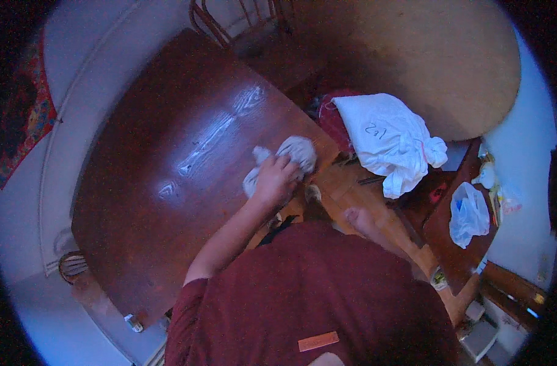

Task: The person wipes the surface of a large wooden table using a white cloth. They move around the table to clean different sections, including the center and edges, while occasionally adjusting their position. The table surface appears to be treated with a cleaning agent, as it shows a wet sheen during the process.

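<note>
- Head view: the left hand (pixel 276 182) is on the counter (pixel 144 244), near its right edge, its fingers (pixel 282 163) bent around a bunched grey-white cloth (pixel 298 149) and gripping it; their tips and the palm side are hidden
- The right hand (pixel 360 219) is off the counter, to its right and low by the body; it is blurred, and whether its fingers are open or closed I cannot tell
- The dark red shirt (pixel 315 280) covers the counter's near right part
- A small pale object (pixel 133 323) at the counter's near corner is too small to make out
- The counter is dark reddish-brown wood, with streaky glare beyond the cloth
- Right of the counter: a tied white sack (pixel 382 125), a plank floor (pixel 345 195) and, farther off, a thin plastic bag (pixel 467 213), contents unclear
- Beyond the counter: a chair (pixel 208 24), cut off by the upper edge, and a large rounded tan board (pixel 437 61)
- Left of the counter: a pale wall and a red patterned textile (pixel 43 113), partly lost in the dark rim
</note>
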Demonstrator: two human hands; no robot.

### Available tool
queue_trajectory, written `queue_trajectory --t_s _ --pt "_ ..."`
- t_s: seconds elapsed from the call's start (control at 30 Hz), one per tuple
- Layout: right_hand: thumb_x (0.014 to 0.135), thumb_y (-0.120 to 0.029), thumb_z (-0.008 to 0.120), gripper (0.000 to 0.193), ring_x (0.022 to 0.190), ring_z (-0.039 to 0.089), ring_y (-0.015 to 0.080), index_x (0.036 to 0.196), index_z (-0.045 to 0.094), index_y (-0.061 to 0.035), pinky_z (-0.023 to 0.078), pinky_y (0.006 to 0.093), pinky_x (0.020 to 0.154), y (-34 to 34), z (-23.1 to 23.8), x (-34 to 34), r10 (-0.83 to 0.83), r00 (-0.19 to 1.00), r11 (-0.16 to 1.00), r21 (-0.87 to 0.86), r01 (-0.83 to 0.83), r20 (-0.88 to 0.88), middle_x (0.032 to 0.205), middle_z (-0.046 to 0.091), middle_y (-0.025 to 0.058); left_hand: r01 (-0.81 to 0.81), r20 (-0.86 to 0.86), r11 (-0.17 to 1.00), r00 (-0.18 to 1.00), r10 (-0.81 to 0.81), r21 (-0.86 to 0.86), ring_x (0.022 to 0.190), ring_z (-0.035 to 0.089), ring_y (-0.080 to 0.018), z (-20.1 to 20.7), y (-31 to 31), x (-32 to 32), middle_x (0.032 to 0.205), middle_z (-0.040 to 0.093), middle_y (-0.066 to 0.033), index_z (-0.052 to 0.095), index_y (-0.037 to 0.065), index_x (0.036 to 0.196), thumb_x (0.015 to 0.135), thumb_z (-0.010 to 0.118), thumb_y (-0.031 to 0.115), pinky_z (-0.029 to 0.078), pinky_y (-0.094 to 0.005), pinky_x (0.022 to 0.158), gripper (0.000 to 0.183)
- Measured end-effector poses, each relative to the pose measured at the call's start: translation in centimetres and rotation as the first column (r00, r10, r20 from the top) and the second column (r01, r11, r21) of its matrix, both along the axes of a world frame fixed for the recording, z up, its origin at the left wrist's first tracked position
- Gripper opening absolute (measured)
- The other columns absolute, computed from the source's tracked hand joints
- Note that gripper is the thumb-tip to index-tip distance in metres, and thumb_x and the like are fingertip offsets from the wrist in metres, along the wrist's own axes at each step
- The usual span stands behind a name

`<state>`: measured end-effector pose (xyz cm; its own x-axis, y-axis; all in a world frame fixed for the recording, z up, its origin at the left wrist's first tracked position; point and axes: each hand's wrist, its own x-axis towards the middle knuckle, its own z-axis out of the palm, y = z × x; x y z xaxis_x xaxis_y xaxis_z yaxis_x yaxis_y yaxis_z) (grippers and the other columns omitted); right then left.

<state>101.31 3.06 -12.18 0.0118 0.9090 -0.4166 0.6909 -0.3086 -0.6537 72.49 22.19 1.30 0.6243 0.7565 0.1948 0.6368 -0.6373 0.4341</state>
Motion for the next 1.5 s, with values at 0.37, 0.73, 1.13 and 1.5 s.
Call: queue_trajectory --t_s 0.37,0.73,1.13,1.5 --pt "0.086 -0.018 0.058 0.019 0.077 0.062 0.0142 0.100 0.065 -0.0069 0.049 0.0285 0.069 5.8 2.7 2.5 -0.072 0.967 0.991 0.096 0.098 -0.246 0.090 0.068 0.0069 -0.201 -0.172 0.975 0.968 0.183 -0.094 0.100 0.051 -0.0359 -0.4 -6.4 -7.5 0.112 0.054 -0.0108 0.058 0.015 0.103 0.062 0.073 0.017 0.043 -0.0468 0.083 0.044" --pt "0.086 -0.023 0.059 0.030 0.090 0.061 0.0252 0.112 0.059 -0.0089 0.048 0.0335 0.078 15.0 14.1 -3.2 0.036 0.964 0.979 0.204 0.019 -0.262 0.104 0.062 0.0127 -0.387 -0.100 0.911 0.921 0.375 -0.146 0.103 0.049 -0.0382 -0.1 3.2 1.4 0.114 0.053 -0.0155 0.057 0.010 0.111 0.069 0.068 0.019 0.042 -0.0446 0.087 0.044" --pt "0.073 -0.037 0.069 0.066 0.127 0.031 0.0360 0.131 0.044 -0.0194 0.032 0.0543 0.097 21.6 13.8 -18.2 0.176 0.877 0.866 0.353 -0.354 0.447 0.139 0.032 0.0168 -0.147 0.457 0.523 0.329 0.827 -0.840 0.113 0.049 -0.0160 0.5 -2.5 -6.5 0.125 0.052 -0.0091 0.049 0.002 0.127 0.091 0.053 0.021 0.039 -0.0295 0.095 0.040" --pt "0.074 -0.034 0.067 0.048 0.100 0.051 0.0335 0.118 0.056 -0.0182 0.045 0.0431 0.084 30.7 11.3 -15.7 -0.048 0.848 0.905 0.382 -0.187 0.528 0.122 0.051 0.0101 -0.981 0.255 0.098 0.052 0.966 -0.170 0.117 0.048 -0.0281 -4.9 -16.9 -27.4 0.125 0.052 -0.0137 0.055 0.005 0.119 0.089 0.055 0.018 0.036 -0.0378 0.100 0.033"
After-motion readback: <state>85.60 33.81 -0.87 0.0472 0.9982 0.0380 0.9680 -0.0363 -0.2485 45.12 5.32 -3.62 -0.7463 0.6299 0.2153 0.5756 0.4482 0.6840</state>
